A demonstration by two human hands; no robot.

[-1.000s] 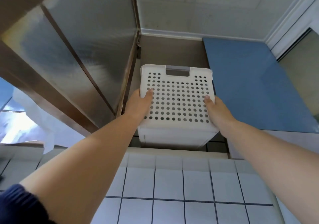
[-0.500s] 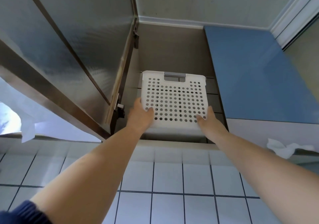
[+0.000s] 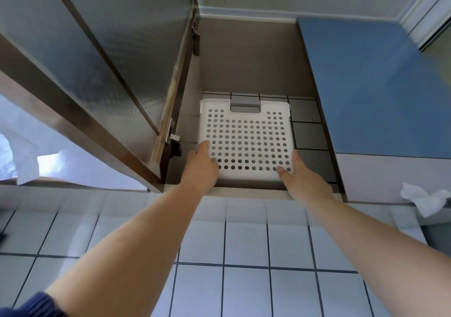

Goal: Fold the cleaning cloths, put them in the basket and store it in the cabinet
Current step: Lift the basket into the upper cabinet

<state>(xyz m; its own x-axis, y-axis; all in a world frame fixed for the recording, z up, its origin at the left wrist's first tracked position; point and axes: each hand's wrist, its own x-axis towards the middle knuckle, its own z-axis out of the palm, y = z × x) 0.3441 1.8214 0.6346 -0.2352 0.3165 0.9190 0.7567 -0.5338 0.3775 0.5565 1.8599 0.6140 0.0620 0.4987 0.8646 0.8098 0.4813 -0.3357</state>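
**Basket pushed into the open wall cabinet**

No brand, label or writing can be read on anything in view.

Nearest, two bare forearms reach up over a white tiled wall point(image 3: 244, 241). The left hand point(image 3: 201, 165) lies against the lower left corner of the basket point(image 3: 246, 141), fingers fairly straight and pressed on its perforated face. The right hand point(image 3: 301, 178) lies against the lower right corner in the same way, thumb up along the side edge. Neither hand is curled round anything.

Between the hands, the white basket sits inside the cabinet point(image 3: 251, 65), its holed face turned toward the camera and its grey handle point(image 3: 245, 105) at the far edge, away from the hands. It looks nearly square, so no long axis can be told. Its contents are hidden.

Left of the left hand, the frosted cabinet door point(image 3: 102, 55) stands swung open. Right of the right hand is a closed blue door point(image 3: 375, 92), and below it, further right, a crumpled white cloth point(image 3: 425, 200) hangs. The cabinet's tiled back shows beyond the basket.
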